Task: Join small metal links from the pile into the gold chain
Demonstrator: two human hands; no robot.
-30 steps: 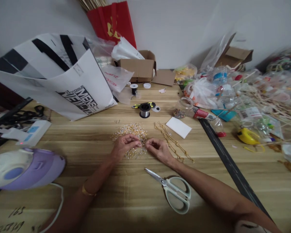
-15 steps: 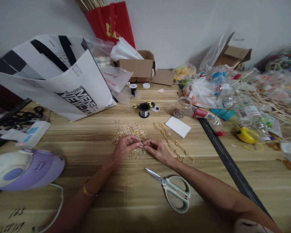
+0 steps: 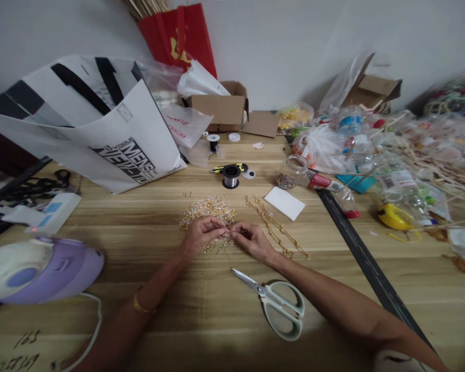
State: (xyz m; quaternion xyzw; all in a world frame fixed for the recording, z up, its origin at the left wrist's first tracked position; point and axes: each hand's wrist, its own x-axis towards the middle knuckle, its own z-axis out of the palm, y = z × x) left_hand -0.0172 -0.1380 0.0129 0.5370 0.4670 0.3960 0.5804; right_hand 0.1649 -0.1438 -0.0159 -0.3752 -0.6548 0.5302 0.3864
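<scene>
Clock centre: the spot where the fingertips come together, 12 at the far side.
Glitter heap: a loose mound of tiny gold and clear shiny pieces (image 3: 206, 208), prickly in texture, at 10 o'clock and spilling beneath the fingers.
Tabletop: wood-grain tabletop (image 3: 170, 330), smooth, with pale and brown streaks.
Chains: slender gold-coloured metal chains (image 3: 276, 228) with knot-like links, lying lengthwise at 3 o'clock.
Card: flat white rectangular pad (image 3: 284, 203), 2 o'clock.
Wire: black-flanged spool of silvery wire (image 3: 230, 178), upright at 12.
Jar: clear rounded jar with mixed small beads at its bottom (image 3: 285, 181), between 1 and 2.
Scissors: steel-bladed scissors with pale green loop handles (image 3: 272, 305), 5 o'clock, touched by neither hand.
Left hand: the left hand (image 3: 200, 235) reaches in from between 7 and 8, fingers curled, over the heap's near side.
Right hand: the right hand (image 3: 253, 241) comes from 4 o'clock, knuckles bent, facing the left.
Grip: both narrow, thumb near forefinger; whatever lies between is too small to tell.
</scene>
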